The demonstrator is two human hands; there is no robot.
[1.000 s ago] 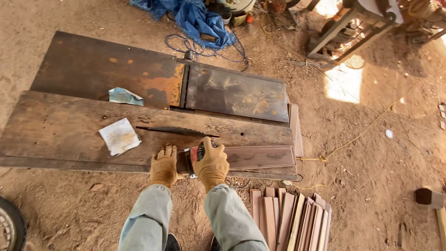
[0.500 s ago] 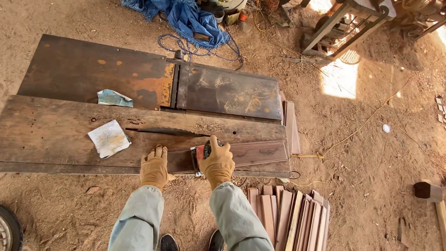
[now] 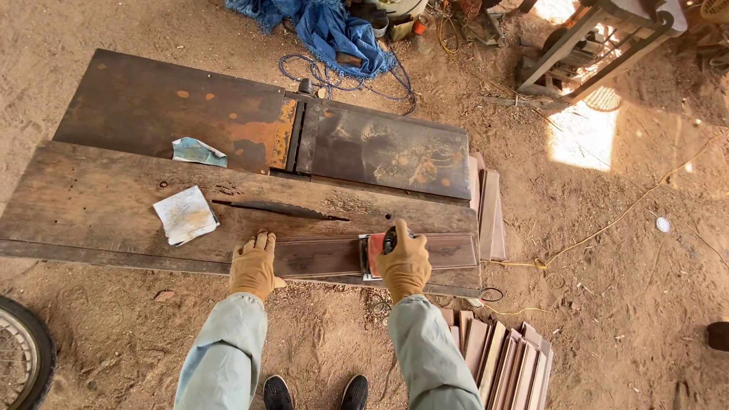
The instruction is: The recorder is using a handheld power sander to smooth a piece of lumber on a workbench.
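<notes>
A reddish-brown plank (image 3: 326, 255) lies along the near edge of a long wooden workbench (image 3: 91, 205). My right hand (image 3: 405, 260), in a tan glove, grips a small red power sander (image 3: 374, 254) that rests on the plank toward its right end. My left hand (image 3: 253, 265), also gloved, lies flat with fingers spread on the plank's left end. A saw blade (image 3: 281, 209) sticks up from a slot in the bench just beyond the plank.
Two sandpaper sheets (image 3: 186, 215) (image 3: 199, 152) lie on the bench and on the rusty metal table (image 3: 250, 129) behind. A stack of wood strips (image 3: 493, 353) sits on the dirt by my right leg. A blue cloth (image 3: 326, 30), cables, a wheel (image 3: 23, 357) and a metal frame (image 3: 600, 38) surround.
My right hand has slid the sander rightward along the plank, away from my left hand, which stays pressed on the plank's left end.
</notes>
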